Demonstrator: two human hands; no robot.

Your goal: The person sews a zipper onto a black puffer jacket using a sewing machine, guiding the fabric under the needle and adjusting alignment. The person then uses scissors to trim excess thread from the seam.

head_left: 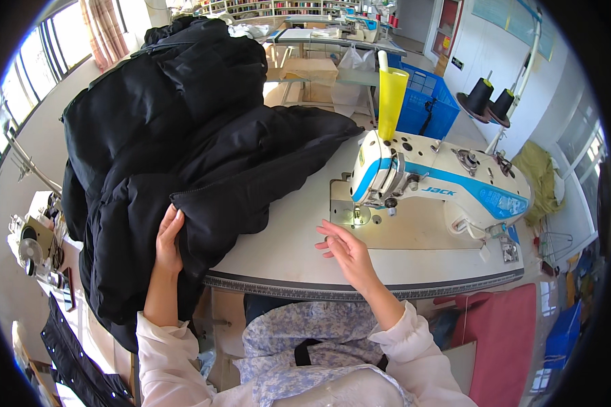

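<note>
A bulky black padded garment (170, 122) is heaped over the left half of the white sewing table (271, 261). My left hand (170, 237) grips its zippered edge near the front of the table, fingers closed on the fabric. To the right stands a white-and-blue sewing machine (441, 183), its needle area lit, with a yellow holder (392, 102) upright on top. My right hand (343, 251) hovers just in front of the needle plate (339, 200), fingers apart and holding nothing.
A blue crate (421, 102) sits behind the machine, below thread cones (480, 96) on a stand. Other worktables (312, 34) stand at the back. Another machine (30, 244) and dark cloth (75, 346) are at the left. Pink fabric (495, 339) lies at lower right.
</note>
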